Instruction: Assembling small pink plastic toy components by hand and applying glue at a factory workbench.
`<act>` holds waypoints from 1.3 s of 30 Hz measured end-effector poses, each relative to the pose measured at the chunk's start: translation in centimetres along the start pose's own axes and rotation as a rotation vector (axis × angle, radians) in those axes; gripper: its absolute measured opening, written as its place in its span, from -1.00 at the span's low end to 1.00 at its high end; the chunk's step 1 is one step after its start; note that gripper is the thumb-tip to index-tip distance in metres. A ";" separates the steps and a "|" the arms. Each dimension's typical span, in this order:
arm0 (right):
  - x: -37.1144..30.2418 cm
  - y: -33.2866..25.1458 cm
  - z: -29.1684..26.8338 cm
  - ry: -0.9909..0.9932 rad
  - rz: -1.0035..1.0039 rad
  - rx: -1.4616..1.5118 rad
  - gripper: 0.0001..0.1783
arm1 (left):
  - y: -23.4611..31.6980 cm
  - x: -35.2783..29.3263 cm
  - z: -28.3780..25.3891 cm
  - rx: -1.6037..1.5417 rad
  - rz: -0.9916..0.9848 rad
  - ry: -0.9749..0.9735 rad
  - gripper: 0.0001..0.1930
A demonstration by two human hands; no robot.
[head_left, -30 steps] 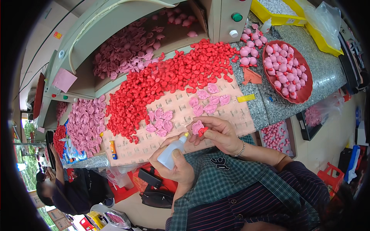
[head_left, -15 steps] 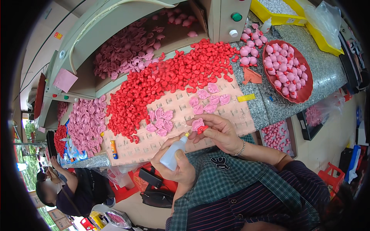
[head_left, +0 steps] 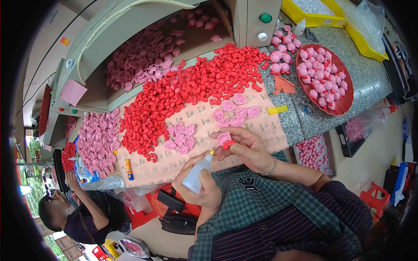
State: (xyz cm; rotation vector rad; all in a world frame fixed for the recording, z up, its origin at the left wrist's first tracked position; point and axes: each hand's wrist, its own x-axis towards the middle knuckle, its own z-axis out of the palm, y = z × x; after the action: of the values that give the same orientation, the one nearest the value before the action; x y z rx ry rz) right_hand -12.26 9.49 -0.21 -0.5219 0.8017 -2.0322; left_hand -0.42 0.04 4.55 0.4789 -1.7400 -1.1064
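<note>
My left hand (head_left: 201,189) is closed around a small translucent squeeze bottle (head_left: 195,176) with a yellow nozzle. The nozzle tip points up at the pieces in my other hand, close beside them. My right hand (head_left: 247,150) pinches a small red molded piece (head_left: 228,144) together with a pink shell-like piece (head_left: 224,138); whether the two are joined cannot be made out. Two small groups of pink shell-like pieces (head_left: 181,139) lie on the light pink mat (head_left: 201,114) just beyond my hands. Behind them spreads a big heap of red molded pieces (head_left: 187,82).
A red bowl (head_left: 349,102) of pink ball-shaped pieces stands on the granite counter at right, near a yellow tray (head_left: 320,20). Pink pieces (head_left: 99,139) are piled at left beside an orange tube (head_left: 129,169). Another person (head_left: 85,213) works at lower left.
Both of my hands keep nearly the same pose, the bottle shifting very slightly. The other person's raised arm at left has moved.
</note>
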 end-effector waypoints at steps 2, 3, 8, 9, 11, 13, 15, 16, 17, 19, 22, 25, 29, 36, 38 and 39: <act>0.0 0.0 0.0 0.007 0.003 -0.003 -0.48 | 0.0 0.0 0.0 0.011 0.002 -0.004 -0.71; 0.1 0.0 0.0 0.008 0.003 -0.003 -0.48 | 0.0 0.0 0.0 0.014 0.005 -0.002 -0.71; 0.0 0.3 -0.2 0.034 0.003 0.136 -0.53 | 0.0 0.0 0.2 0.021 -0.015 -0.006 -0.72; 0.0 0.4 -0.2 0.033 0.002 0.136 -0.53 | -0.2 -0.1 0.3 -0.010 -0.034 0.032 -0.73; 0.1 0.6 -0.2 0.002 0.006 0.227 -0.56 | -0.5 -0.2 0.4 -0.041 -0.051 0.070 -0.73; 0.1 0.7 -0.4 -0.011 0.006 0.263 -0.57 | -0.9 -0.4 0.7 -0.134 -0.110 0.156 -0.71; 0.2 0.7 -0.4 -0.025 0.007 0.298 -0.58 | -1.2 -0.6 0.9 -0.226 -0.170 0.190 -0.68; 0.3 0.7 -0.4 -0.018 0.012 0.306 -0.57 | -1.3 -0.7 1.1 -0.314 -0.231 0.225 -0.66; 0.3 0.6 -0.5 -0.010 0.018 0.315 -0.57 | -1.3 -0.6 1.3 -0.316 -0.230 0.224 -0.66; 0.3 1.0 -0.9 -0.038 0.020 0.306 -0.56 | -1.0 -0.2 1.7 -0.275 -0.179 0.151 -0.61; 0.3 0.9 -0.7 -0.076 0.016 0.295 -0.54 | -0.7 0.0 2.1 -0.273 -0.172 0.127 -0.62; 0.3 0.8 -0.7 -0.086 0.006 0.271 -0.53 | -1.0 -0.2 2.0 -0.339 -0.251 0.144 -0.66; 0.3 0.8 -0.8 -0.092 0.035 0.268 -0.52 | -1.3 -0.3 2.0 -0.320 -0.248 0.143 -0.67; 0.4 0.8 -0.7 -0.082 0.028 0.241 -0.52 | -1.4 -0.1 1.9 -0.242 -0.205 0.129 -0.68; 0.4 1.0 -0.7 -0.080 0.023 0.243 -0.52 | -1.3 -0.1 1.9 -0.235 -0.204 0.123 -0.68; 0.3 1.0 -0.7 -0.080 0.023 0.243 -0.52 | -1.4 -0.1 1.8 -0.227 -0.205 0.124 -0.68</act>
State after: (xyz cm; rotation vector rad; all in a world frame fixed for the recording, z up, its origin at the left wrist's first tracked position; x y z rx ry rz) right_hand -12.28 9.00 -1.40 -0.4502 0.5013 -2.0389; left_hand -2.22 0.27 3.13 0.5801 -1.4609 -1.3720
